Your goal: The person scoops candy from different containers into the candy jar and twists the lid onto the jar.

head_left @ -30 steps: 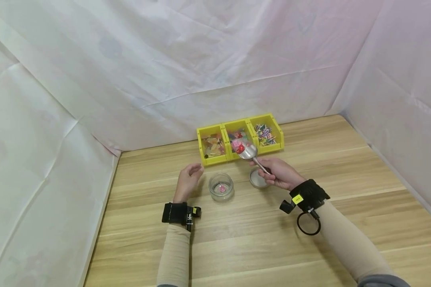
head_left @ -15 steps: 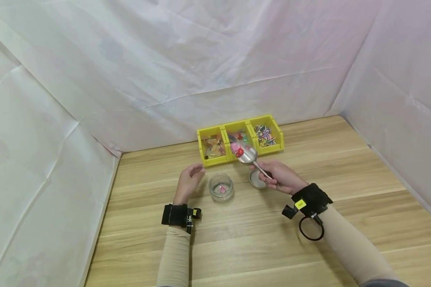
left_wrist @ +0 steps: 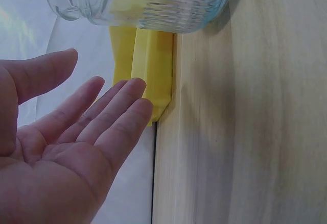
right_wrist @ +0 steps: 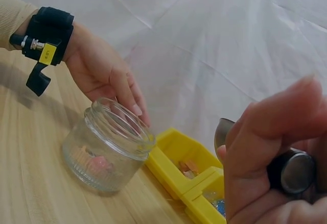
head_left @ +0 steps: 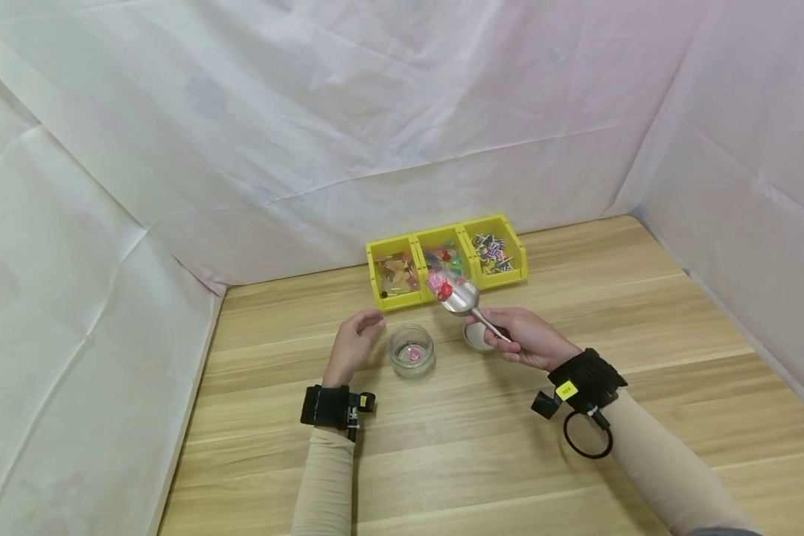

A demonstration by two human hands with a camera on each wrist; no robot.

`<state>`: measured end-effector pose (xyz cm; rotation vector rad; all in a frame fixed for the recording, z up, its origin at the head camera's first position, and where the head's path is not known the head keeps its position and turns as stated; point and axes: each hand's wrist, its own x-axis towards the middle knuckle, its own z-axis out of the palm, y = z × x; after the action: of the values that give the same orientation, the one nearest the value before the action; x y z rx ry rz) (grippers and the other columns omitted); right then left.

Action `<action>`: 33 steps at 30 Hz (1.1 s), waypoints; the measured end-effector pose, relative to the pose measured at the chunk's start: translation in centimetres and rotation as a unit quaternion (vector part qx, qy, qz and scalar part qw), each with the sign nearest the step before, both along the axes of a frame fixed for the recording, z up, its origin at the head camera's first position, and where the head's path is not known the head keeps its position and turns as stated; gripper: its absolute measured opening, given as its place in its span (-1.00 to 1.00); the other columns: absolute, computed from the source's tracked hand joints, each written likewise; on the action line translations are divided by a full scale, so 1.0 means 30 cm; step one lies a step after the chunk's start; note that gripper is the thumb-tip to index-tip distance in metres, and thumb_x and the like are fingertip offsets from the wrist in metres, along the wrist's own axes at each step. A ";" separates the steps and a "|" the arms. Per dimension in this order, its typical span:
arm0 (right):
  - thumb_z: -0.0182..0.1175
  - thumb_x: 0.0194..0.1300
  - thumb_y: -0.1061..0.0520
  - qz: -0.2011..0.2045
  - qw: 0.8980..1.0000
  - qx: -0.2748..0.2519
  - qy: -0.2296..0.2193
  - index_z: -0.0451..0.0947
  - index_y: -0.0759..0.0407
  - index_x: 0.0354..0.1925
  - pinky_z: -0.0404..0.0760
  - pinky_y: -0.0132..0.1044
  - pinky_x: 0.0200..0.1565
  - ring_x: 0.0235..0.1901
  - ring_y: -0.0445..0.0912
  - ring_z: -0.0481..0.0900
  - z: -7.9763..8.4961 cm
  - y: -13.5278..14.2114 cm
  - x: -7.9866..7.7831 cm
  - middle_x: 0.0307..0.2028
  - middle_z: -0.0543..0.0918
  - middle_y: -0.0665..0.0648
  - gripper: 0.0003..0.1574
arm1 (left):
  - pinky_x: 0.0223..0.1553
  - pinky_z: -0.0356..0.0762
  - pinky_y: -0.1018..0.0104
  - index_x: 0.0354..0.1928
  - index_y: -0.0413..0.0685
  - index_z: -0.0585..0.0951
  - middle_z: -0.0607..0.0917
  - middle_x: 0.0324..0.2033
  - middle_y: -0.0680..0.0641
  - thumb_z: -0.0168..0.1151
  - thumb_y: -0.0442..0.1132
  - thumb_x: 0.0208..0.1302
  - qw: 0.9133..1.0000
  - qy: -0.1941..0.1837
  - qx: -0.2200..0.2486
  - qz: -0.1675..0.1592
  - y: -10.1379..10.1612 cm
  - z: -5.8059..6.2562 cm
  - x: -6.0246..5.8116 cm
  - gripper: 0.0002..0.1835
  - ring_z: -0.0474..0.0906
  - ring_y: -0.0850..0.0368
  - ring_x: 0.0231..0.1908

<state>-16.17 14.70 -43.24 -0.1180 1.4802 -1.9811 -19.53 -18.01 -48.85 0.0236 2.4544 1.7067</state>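
One metal scoop [head_left: 464, 299] clamped by the right hand [head_left: 525, 340] | red-and-pink pieces [head_left: 441, 287], perhaps candy, riding ahead of those fingers | left hand [head_left: 353, 347]: fingers relaxed, thumb apart, glass jar [head_left: 412, 362] beside its fingertips

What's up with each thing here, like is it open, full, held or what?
Jar: open, upright, some pink candy inside.
Right hand: gripping the scoop.
Scoop: held up, carrying pink and red candies.
Lid: off the jar, partly hidden by the right hand.
Bins: open-topped, each with colourful little things inside.
Left hand: empty, fingers relaxed, beside the jar.
Wrist straps: wrapped round both wrists.
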 end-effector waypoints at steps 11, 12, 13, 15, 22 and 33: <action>-0.18 0.62 -0.03 0.009 1.000 0.000 -0.006 0.34 0.34 0.22 0.36 -0.55 -0.72 -0.77 -0.36 0.29 0.007 -0.005 0.021 -0.54 0.49 -0.03 -0.49 | 0.29 0.43 -0.02 0.30 -0.17 0.48 0.59 0.19 -0.17 0.19 -0.20 0.42 1.000 -0.001 0.005 -0.015 -0.008 0.009 0.022 -0.54 0.50 -0.07 0.22; -0.18 0.62 -0.03 0.010 1.000 0.001 -0.004 0.35 0.34 0.21 0.36 -0.55 -0.72 -0.77 -0.35 0.29 0.005 -0.007 0.022 -0.54 0.49 -0.03 -0.49 | 0.29 0.43 -0.03 0.29 -0.17 0.48 0.59 0.20 -0.18 0.19 -0.21 0.42 1.000 -0.001 0.004 -0.018 -0.010 0.010 0.024 -0.55 0.50 -0.08 0.22; -0.18 0.62 -0.03 0.011 1.000 0.002 -0.003 0.35 0.34 0.21 0.36 -0.55 -0.72 -0.77 -0.35 0.29 0.004 -0.008 0.023 -0.54 0.48 -0.03 -0.49 | 0.29 0.42 -0.03 0.29 -0.17 0.49 0.59 0.19 -0.18 0.19 -0.21 0.42 1.000 -0.002 0.004 -0.019 -0.012 0.008 0.026 -0.55 0.50 -0.08 0.21; -0.19 0.62 -0.03 0.014 1.000 0.003 0.001 0.36 0.33 0.20 0.36 -0.54 -0.73 -0.77 -0.35 0.28 0.003 -0.009 0.025 -0.54 0.48 -0.03 -0.49 | 0.30 0.42 -0.04 0.28 -0.17 0.50 0.59 0.19 -0.19 0.19 -0.20 0.41 1.000 -0.002 -0.001 -0.023 -0.015 0.006 0.028 -0.56 0.50 -0.08 0.21; -0.20 0.62 -0.02 0.023 1.000 -0.003 0.000 0.37 0.32 0.20 0.37 -0.55 -0.74 -0.78 -0.36 0.29 -0.001 -0.013 0.036 -0.54 0.47 -0.03 -0.50 | 0.28 0.46 0.00 0.26 -0.18 0.51 0.60 0.18 -0.20 0.23 -0.24 0.38 0.999 -0.011 0.005 -0.032 -0.023 0.001 0.041 -0.56 0.54 -0.08 0.19; -0.15 0.61 -0.05 0.057 0.998 -0.012 0.014 0.43 0.30 0.14 0.37 -0.53 -0.74 -0.78 -0.36 0.29 -0.015 -0.016 0.054 -0.55 0.49 -0.06 -0.51 | 0.24 0.51 0.05 0.27 -0.18 0.50 0.62 0.16 -0.22 0.28 -0.32 0.31 0.999 -0.021 0.007 -0.048 -0.029 -0.007 0.056 -0.52 0.57 -0.10 0.17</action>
<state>-14.54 14.21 -43.69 -0.2357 1.4351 -1.9129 -17.86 -18.89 -49.06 0.1054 2.3712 1.6671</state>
